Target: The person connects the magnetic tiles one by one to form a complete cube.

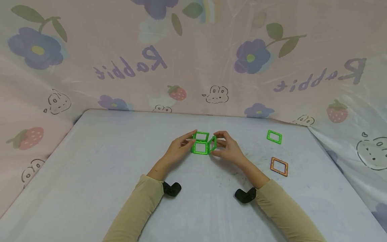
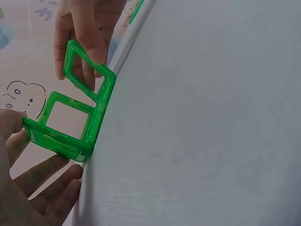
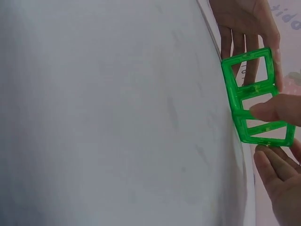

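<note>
Several green square magnetic tiles [image 1: 201,153] are joined at their edges near the middle of the table. One lies flat, one stands at its back, and one stands on each side. My left hand [image 1: 177,148] holds the left side tile [image 2: 55,141], its thumb on the upper corner and its fingers behind. With thumb and fingers, my right hand [image 1: 229,148] pinches the right side tile [image 3: 267,142], which leans outward. In the left wrist view this tile touches the others along its lower edge. Fingers partly cover both side tiles.
A loose green square tile [image 1: 268,136] lies on the white table [image 1: 121,188] to the right, with an orange square tile [image 1: 271,164] nearer. A printed cloth [image 1: 193,67] hangs behind the table. Black wrist devices [image 1: 172,190] sit at both cuffs.
</note>
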A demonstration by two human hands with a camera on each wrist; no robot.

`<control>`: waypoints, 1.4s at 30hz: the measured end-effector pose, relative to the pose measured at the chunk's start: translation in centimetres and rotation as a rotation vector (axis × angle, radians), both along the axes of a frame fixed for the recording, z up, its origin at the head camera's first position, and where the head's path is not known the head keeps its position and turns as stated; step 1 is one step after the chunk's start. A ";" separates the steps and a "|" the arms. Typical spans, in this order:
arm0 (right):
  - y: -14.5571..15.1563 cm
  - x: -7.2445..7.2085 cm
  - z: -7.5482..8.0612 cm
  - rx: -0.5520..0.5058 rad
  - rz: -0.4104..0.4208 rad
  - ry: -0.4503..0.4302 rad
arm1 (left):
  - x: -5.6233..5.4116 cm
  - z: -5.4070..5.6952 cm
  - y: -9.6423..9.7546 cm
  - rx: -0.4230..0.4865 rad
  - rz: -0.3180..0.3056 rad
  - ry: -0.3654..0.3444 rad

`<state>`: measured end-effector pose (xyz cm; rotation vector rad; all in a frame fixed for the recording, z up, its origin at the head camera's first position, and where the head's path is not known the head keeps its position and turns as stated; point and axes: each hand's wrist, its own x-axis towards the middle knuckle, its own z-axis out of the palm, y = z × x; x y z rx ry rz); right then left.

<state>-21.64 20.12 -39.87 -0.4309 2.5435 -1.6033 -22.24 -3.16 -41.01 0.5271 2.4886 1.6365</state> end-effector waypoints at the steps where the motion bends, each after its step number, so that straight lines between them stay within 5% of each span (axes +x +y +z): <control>1: 0.0 0.0 0.0 -0.001 0.003 0.002 | 0.0 0.0 0.0 -0.002 0.000 0.001; 23: -0.1 -0.4 -0.1 0.010 0.045 0.032 | 0.0 -0.2 0.2 0.060 -0.020 0.000; 25: -0.1 -0.4 -0.1 0.009 0.046 0.034 | 0.5 0.8 0.1 0.059 -0.027 -0.010; 30: -0.2 -0.3 -0.1 0.006 0.057 0.044 | 0.4 0.7 0.1 0.046 -0.030 -0.020; 32: -0.2 -0.3 -0.1 0.014 0.058 0.046 | -0.1 -0.3 0.0 0.048 -0.026 -0.018; 42: -0.2 -0.4 -0.2 0.014 0.052 0.028 | 0.0 -0.2 0.2 0.033 -0.019 -0.009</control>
